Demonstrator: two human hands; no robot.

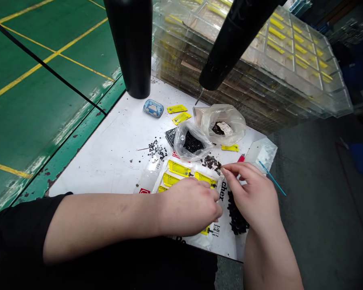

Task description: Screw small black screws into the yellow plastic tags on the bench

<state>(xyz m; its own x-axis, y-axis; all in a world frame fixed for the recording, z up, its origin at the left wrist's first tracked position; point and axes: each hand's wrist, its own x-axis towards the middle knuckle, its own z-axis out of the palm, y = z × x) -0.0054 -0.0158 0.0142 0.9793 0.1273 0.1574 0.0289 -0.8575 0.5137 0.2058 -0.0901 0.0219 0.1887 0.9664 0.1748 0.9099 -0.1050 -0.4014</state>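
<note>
Left hand [189,207], lower centre of frame: curled palm-down, fingers bent under; it rests on the clear tray [181,174] of yellow parts [179,168], covering the tray's near end. Whether the fingers pinch anything cannot be told.

Right hand [254,193], just right of the left hand and nearly touching it: thumb and forefinger pressed together at the tips, over the tray's right edge. What lies between them is too small to make out.

Pile of small black pieces [236,217], lower centre-right: lies on the white sheet [115,153], directly beneath the right hand, partly hidden by it. A smaller scatter [211,162] sits just above the fingertips; another loose scatter [157,150] lies left of centre.

Two clear plastic bags, centre of frame: the nearer bag [191,141] holds black pieces; the farther bag [225,123] holds a dark and white lump. They touch each other.

Loose yellow tags [177,108], upper centre, beside a blue tin [153,108]. One more yellow tag [230,148] lies below the farther bag.

Blue stick [272,178], right of the right hand, on an empty clear bag [261,153].

Stack of clear trays [290,52], upper right, loaded with yellow parts.

Two black cylinders, top of frame: one upright [133,44], one slanted [230,44], blocking part of the stack.

Green floor [33,80] with yellow lines, left.
</note>
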